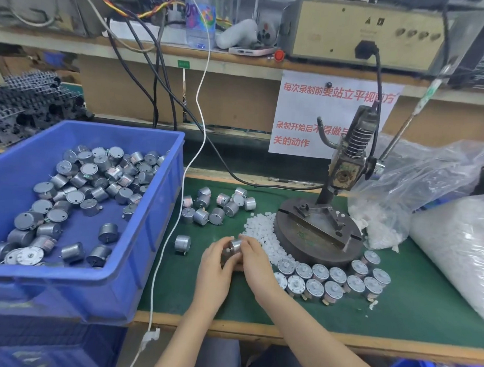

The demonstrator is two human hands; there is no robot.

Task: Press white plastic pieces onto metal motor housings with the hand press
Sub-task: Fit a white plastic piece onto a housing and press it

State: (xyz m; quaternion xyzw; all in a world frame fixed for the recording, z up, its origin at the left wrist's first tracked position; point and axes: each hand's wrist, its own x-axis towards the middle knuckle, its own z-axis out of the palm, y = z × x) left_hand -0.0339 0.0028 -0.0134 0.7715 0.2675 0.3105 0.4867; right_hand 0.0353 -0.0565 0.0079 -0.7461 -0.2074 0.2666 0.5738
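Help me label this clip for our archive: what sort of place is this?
Probably a small-factory assembly bench: a blue bin full of metal motors, a hand press, and a heap of white plastic pieces beside it.

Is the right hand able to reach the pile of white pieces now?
Probably yes: the white pieces lie just beyond the right hand with nothing between, though its fingers hold a motor housing together with the left hand.

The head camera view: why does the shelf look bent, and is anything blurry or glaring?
In the head view, wide-angle distortion bows the shelf and the blue bin; lighting is even, with soft shadows; the plastic bag shows pale glare; the motor in hand looks slightly soft.
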